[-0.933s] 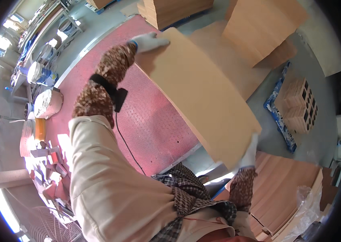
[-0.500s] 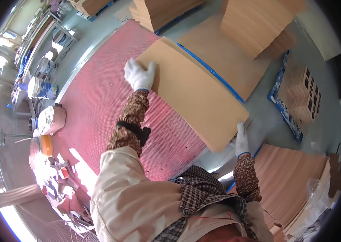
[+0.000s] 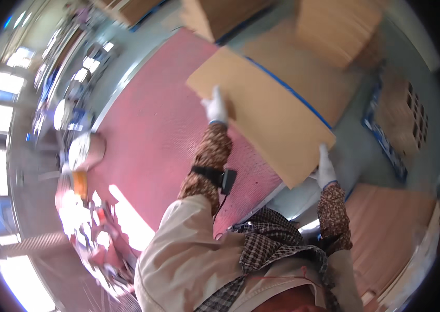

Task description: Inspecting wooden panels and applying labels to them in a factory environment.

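Red studded floor mat (image 3: pixel 152 130) underneath. Mid-carry: left hand (image 3: pixel 215 107) and right hand (image 3: pixel 325 167), each grip clamped on cardboard sheet (image 3: pixel 261 112), held above pallet stack (image 3: pixel 308 78). Next probably calls for level lowering.

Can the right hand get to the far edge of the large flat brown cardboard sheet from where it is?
Probably not. The right hand grips the large flat brown cardboard sheet at its near corner, and the far edge lies across the whole sheet. The left hand is much closer.
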### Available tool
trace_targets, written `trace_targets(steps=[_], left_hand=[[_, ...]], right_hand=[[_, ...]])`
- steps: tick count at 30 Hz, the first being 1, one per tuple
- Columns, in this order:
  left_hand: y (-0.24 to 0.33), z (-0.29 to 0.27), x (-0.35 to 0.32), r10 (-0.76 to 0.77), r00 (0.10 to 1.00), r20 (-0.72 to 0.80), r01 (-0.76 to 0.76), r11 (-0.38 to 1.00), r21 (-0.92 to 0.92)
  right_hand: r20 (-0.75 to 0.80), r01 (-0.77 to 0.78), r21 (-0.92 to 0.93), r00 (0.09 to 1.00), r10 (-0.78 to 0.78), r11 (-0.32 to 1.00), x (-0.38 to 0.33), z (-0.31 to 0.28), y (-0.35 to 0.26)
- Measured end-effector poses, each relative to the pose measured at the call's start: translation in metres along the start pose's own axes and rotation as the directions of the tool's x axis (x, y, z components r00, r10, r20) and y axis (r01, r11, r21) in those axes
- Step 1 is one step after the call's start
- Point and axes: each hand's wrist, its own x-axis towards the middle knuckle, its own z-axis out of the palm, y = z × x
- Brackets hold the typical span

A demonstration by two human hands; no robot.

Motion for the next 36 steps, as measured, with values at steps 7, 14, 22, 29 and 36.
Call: trace_targets(steps=[7,14,22,29,36], left_hand=[[-0.042,0.053,-0.046,0.047,0.981,0.191,-0.138,0.854,0.502],[-0.060,-0.030,-0.109,-0.095,0.934,0.346,-0.081,0.883,0.462],[-0.090,-0.069,-0.233,0.007,0.911,0.412,-0.305,0.683,0.663],[-0.141,0.019,-0.406,-0.583,0.384,0.716,-0.592,0.439,0.676],[-0.291,0.100,-0.571,-0.716,-0.337,0.612,-0.858,0.500,0.112]], right_hand=[[-0.005,0.013,0.300,1.000,-0.012,0.954,0.064,-0.088,0.060],[0.112,-0.053,-0.331,0.989,0.095,0.942,0.001,-0.145,0.163],[0.159,0.043,-0.442,0.987,0.031,0.896,-0.007,-0.343,0.403],[-0.222,-0.033,-0.325,0.974,-0.042,0.945,-0.172,-0.346,0.598],[-0.615,-0.350,-0.020,0.743,0.265,0.936,-0.241,-0.325,0.660]])
